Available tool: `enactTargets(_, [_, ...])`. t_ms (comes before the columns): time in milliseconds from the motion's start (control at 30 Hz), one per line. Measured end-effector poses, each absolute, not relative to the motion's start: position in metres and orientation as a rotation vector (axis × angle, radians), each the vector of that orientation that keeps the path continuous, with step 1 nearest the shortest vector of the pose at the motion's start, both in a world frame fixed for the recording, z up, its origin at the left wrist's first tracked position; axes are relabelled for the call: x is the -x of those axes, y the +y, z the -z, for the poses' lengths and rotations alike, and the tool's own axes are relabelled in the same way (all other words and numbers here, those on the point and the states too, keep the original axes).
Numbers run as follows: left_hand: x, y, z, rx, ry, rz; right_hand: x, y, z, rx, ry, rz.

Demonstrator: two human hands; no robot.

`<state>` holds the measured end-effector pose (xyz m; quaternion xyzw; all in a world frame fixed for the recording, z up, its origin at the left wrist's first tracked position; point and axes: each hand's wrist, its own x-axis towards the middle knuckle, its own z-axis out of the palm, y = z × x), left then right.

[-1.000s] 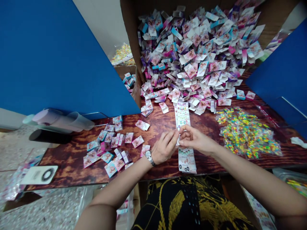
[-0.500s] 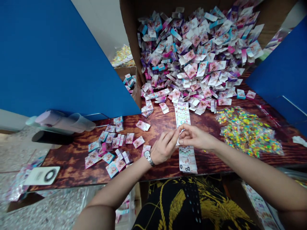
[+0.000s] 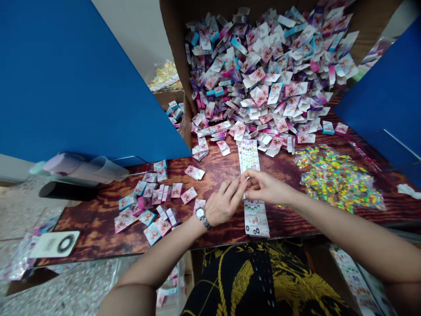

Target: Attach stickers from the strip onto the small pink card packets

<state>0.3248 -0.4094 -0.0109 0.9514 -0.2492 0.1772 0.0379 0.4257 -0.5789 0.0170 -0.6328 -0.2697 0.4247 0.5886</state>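
My left hand (image 3: pixel 225 202) and my right hand (image 3: pixel 265 186) meet fingertip to fingertip over a long white strip of printed sticker sheets (image 3: pixel 255 217) lying on the dark wooden table (image 3: pixel 98 221). Both hands pinch something small at the strip's middle; I cannot make out what. The strip's far end (image 3: pixel 249 154) reaches toward a big heap of small pink, blue and white packets (image 3: pixel 263 74). A wristwatch (image 3: pixel 201 216) is on my left wrist.
Several small packets (image 3: pixel 149 199) lie scattered left of my hands. Clear bags of colourful bits (image 3: pixel 335 180) sit at the right. Blue partition boards (image 3: pixel 66 83) stand on both sides. A white device (image 3: pixel 54 244) lies at the table's left end.
Both hands stay pinched together over the strip; they have shifted very slightly toward the far side. Nothing else has moved.
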Motion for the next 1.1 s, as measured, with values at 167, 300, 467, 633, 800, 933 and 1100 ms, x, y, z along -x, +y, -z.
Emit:
enactTargets(167, [-0.323, -0.418, 0.017, -2.924, -0.625, -0.493, -0.422, -0.581, -0.001, 1.632, -0.667, -0.813])
enactTargets(300, [-0.322, -0.42, 0.02, -2.65, -0.471, -0.46, -0.414, -0.589, 0.008, 1.435, -0.54, -0.855])
enactTargets(467, [-0.32, -0.422, 0.018, -2.415, -0.309, -0.519, -0.397, -0.594, 0.009, 1.63, -0.557, -0.536])
enactTargets(633, [-0.319, -0.429, 0.022, -2.412, -0.236, -0.584, -0.379, -0.586, 0.011, 1.87, -0.631, -0.235])
enactTargets(800, [-0.319, -0.442, 0.031, -2.473, -0.167, -0.802, -0.367, -0.572, 0.013, 1.936, -0.58, -0.054])
enactTargets(933, [-0.304, -0.435, 0.045, -2.558, -0.151, -0.775, -0.371, -0.574, 0.018, 1.948, -0.767, -0.11])
enactTargets(1100, [-0.269, -0.384, 0.069, -2.913, -0.073, -0.391, -0.425, -0.606, 0.03, 2.167, -1.141, -0.083])
